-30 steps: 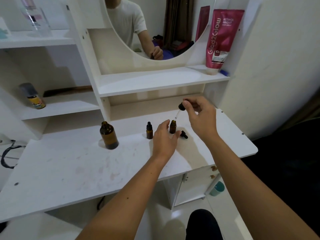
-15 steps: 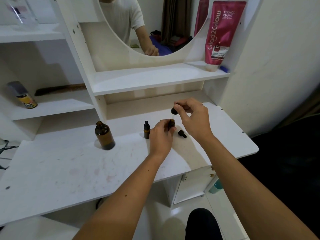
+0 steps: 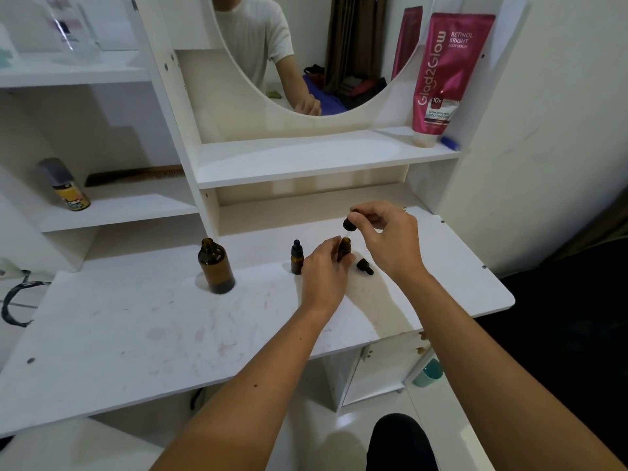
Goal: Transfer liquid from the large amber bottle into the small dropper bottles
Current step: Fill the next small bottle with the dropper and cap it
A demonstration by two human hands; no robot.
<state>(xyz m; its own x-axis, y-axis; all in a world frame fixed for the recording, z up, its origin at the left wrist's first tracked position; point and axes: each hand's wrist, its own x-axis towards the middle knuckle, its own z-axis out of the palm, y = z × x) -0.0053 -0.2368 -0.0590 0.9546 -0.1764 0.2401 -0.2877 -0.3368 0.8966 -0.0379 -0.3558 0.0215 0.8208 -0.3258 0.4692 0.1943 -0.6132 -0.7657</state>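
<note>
The right hand (image 3: pixel 390 239) is pinching a dropper (image 3: pixel 348 226) by its black bulb, its glass tip hanging just above the mouth of an open small bottle (image 3: pixel 344 249). The left hand (image 3: pixel 324 273) is curling its fingers around that bottle, steadying it on the desk (image 3: pixel 136 321). Both forearms are reaching forward from below. Two small dropper bottles are standing here; the second (image 3: pixel 296 257) is capped, just left. One loose black cap (image 3: pixel 364 266), apparently a dropper top, is lying nearby. One large amber bottle (image 3: pixel 215 266) is standing uncapped, well left.
</note>
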